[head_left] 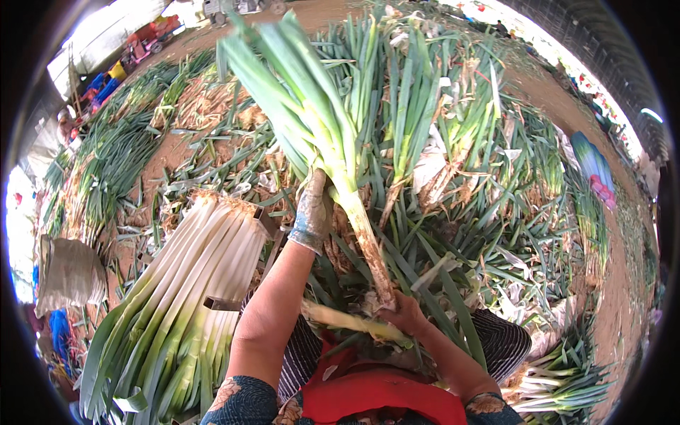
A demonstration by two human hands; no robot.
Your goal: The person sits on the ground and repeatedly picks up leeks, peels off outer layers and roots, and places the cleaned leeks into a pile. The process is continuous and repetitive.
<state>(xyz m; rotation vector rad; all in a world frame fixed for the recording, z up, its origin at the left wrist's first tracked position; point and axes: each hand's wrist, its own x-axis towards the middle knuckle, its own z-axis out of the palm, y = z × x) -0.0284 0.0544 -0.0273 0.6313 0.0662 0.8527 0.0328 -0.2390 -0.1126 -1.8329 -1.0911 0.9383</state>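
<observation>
A long leek (367, 237) slants across the middle, its green leaves fanning up and away and its brown, soil-stained root end toward me. My left hand (312, 209), in a pale, soiled glove, is closed around it just below the leaves. At the root end, the fingers of my bare right hand (406, 316) are closed on it, partly hidden from view. A yellowish loose stalk or leaf (354, 322) lies just beneath, near my right hand. To the left, a stack of clean white leeks (191, 262) rests in a metal holder (221, 303), roots facing away.
Untrimmed leeks (407, 106) lie heaped ahead, with stripped leaves (496, 262) strewn to the right. More leeks (106, 156) spread at the far left. Several smaller leeks (559, 382) lie at the lower right. Bare dirt ground (616, 283) runs along the right side.
</observation>
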